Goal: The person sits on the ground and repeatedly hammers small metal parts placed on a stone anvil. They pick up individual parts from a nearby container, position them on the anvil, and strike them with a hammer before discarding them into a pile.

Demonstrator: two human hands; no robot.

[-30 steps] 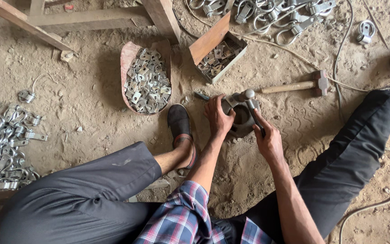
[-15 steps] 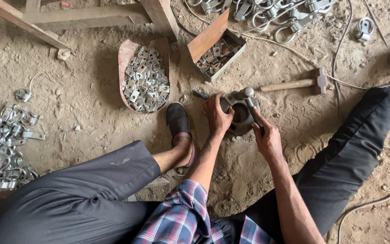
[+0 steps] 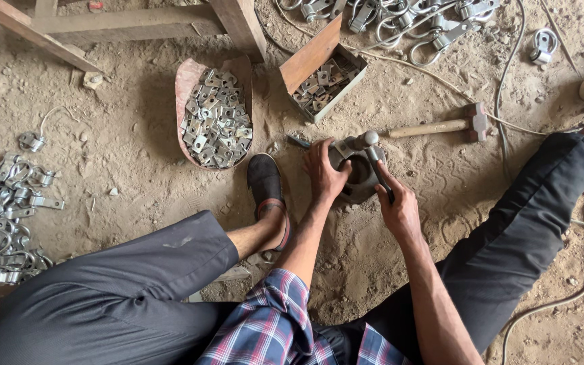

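Metal block point(image 3: 356, 177) sits on the dirt floor point(image 3: 130, 135) between the legs, left hand point(image 3: 324, 177) spread flat on its rim, right hand point(image 3: 397, 206) gripping a dark rod point(image 3: 380, 172), hammer point(image 3: 441, 126) lying nearby.

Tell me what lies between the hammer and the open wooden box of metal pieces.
In the head view, a thin pale cord runs across the dirt between the hammer and the wooden box; otherwise only sandy ground with small pebbles.
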